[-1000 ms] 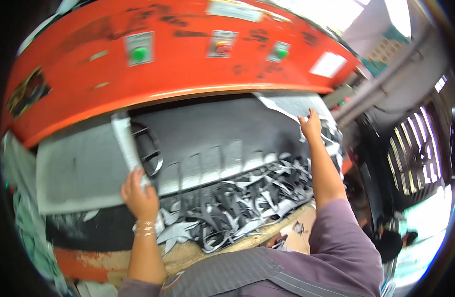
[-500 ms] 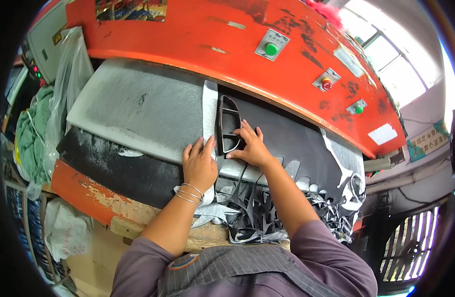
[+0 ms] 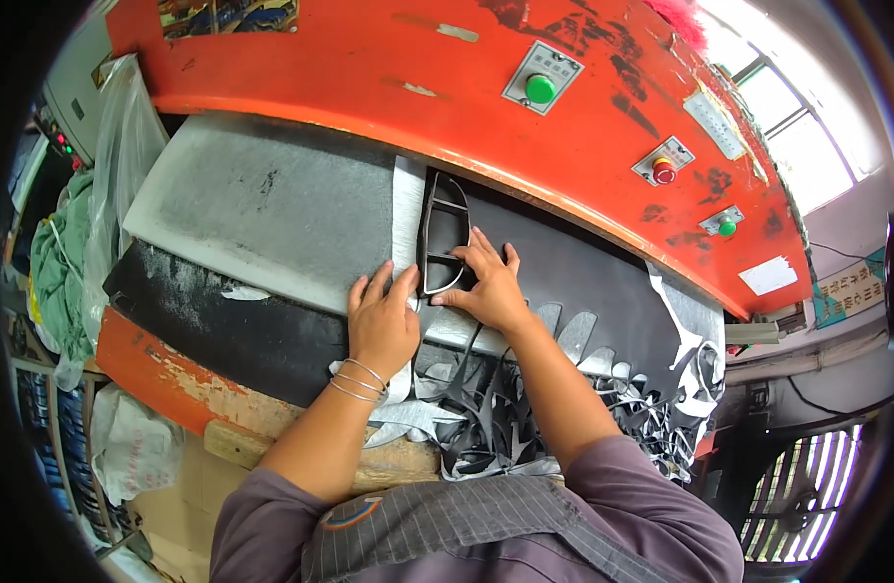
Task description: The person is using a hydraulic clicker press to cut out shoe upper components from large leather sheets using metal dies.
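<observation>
The cutting die [image 3: 427, 233] and sheet [image 3: 573, 248] are black, the machine beam [image 3: 360, 73] is orange-red, the apron [image 3: 447, 530] grey with pale pinstripes.

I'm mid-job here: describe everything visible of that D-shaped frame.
The D-shaped frame looks like dark metal: hollow, two crossbars, straight left side, curved right side, bright near edge. It lies on the black sheet near its left edge, long side running away from the person. The right hand appears to touch its near end.
</observation>
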The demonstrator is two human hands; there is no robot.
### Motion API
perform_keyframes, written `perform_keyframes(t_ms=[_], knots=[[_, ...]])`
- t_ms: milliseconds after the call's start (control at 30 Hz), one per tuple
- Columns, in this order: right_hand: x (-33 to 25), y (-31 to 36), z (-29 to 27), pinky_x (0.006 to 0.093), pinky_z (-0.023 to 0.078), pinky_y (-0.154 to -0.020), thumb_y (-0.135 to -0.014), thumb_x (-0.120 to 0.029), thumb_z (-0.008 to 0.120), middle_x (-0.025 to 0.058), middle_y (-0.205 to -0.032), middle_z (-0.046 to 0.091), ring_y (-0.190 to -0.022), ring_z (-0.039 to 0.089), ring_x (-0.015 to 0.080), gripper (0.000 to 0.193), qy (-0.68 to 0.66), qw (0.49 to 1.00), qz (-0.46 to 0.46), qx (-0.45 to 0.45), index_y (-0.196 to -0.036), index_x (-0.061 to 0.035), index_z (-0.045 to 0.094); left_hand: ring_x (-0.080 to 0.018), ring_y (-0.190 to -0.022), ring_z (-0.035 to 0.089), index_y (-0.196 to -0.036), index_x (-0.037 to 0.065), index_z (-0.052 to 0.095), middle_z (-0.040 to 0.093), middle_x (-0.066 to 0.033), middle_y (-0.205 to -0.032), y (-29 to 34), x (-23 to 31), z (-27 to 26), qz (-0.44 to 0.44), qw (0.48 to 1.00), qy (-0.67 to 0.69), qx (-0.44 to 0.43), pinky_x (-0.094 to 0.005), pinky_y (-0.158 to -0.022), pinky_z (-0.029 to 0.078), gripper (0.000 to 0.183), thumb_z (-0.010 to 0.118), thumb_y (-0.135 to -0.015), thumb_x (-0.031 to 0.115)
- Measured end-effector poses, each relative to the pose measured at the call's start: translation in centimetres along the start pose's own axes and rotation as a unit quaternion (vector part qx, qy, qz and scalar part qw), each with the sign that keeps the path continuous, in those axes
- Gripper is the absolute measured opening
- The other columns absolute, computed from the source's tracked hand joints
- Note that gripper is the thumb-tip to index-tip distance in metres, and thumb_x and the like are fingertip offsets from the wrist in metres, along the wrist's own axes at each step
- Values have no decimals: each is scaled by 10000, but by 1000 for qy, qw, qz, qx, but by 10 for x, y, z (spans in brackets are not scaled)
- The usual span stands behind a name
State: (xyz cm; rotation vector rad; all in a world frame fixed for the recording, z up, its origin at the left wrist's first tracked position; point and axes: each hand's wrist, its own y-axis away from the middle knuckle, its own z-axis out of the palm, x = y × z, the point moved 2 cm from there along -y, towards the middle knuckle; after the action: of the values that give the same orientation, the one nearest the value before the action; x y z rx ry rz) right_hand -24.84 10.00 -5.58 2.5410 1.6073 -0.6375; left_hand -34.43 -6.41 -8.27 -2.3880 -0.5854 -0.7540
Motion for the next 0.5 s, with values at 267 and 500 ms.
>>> perform_keyframes(t_ms=[267, 500], knots=[[-7, 17, -26, 615, 123, -1090, -651, -590, 745, 233, -1495, 279, -1418, 211, 358, 944, -68, 997, 16, -22, -1436, -238, 357, -267, -1295, 422, -1293, 55, 478, 630, -76, -1218, 3, 9, -3, -3, 1000, -5, -4, -473, -1097, 212, 481, 513, -816, 94], [68, 124, -210, 387, 313, -1077, -975, -257, 506, 155, -1344, 482, -1282, 425, 259, 425, -118, 781, 30, 612, -1317, -6, 473, -300, -906, 628, -1014, 1, 640, 663, -149, -940, -40, 74, -59, 89, 965, 220, 110, -357, -813, 483, 184, 569, -889, 116]])
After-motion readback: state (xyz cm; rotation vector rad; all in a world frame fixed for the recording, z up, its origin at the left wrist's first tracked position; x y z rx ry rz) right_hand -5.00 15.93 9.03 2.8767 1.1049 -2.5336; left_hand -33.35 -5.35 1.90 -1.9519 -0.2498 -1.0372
